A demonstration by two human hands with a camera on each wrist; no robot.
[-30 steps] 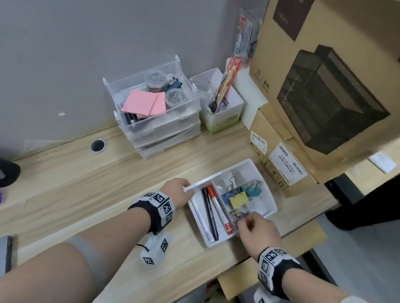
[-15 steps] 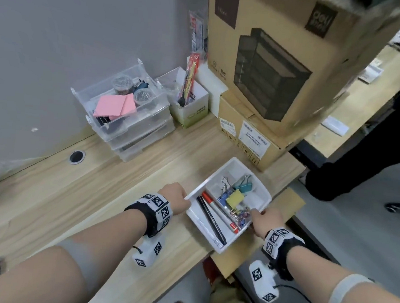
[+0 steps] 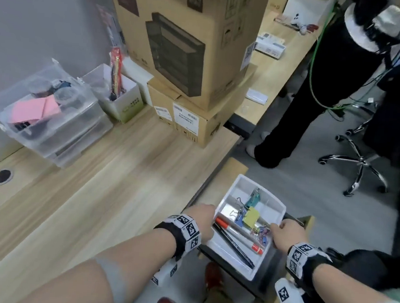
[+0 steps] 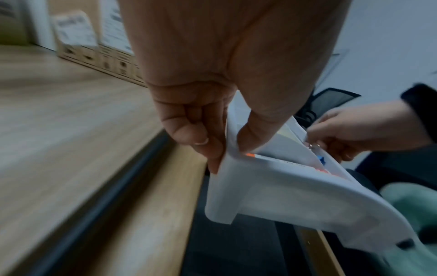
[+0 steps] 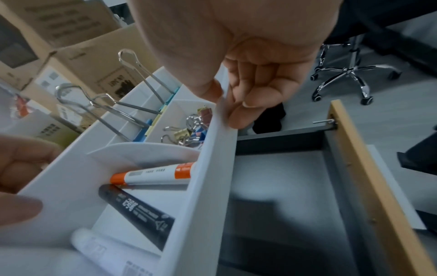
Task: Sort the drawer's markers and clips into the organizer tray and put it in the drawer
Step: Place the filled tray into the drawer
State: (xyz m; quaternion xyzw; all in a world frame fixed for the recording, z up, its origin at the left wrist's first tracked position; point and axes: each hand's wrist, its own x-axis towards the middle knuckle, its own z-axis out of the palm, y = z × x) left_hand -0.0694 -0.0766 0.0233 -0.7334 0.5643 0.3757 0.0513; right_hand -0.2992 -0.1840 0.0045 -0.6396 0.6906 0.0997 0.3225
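Note:
I hold the white organizer tray [image 3: 239, 182] in the air over the open drawer [image 3: 306, 221], off the desk's edge. My left hand [image 3: 202, 218] pinches its left rim [image 4: 230, 138] between thumb and fingers. My right hand [image 3: 283, 233] pinches the right rim [image 5: 221, 115]. Inside lie a red-capped marker [image 3: 237, 234], a black marker [image 3: 234, 247] and a white one [image 5: 99, 248]. Binder clips, yellow [image 3: 252, 216], teal [image 3: 254, 199] and blue [image 3: 241, 219], fill another compartment, with small clips [image 5: 187, 132] beside them. The drawer's grey inside [image 5: 279, 186] shows below the tray.
Stacked cardboard boxes [image 3: 190, 54] stand on the wooden desk [image 3: 95, 178], with a clear drawer unit [image 3: 52, 114] and a pen holder [image 3: 119, 96] by the wall. A person in black [image 3: 320, 89] and an office chair [image 3: 357, 160] are to the right.
Both hands have lifted the tray off the desk and carried it right and toward me, from the desktop to above the open drawer.

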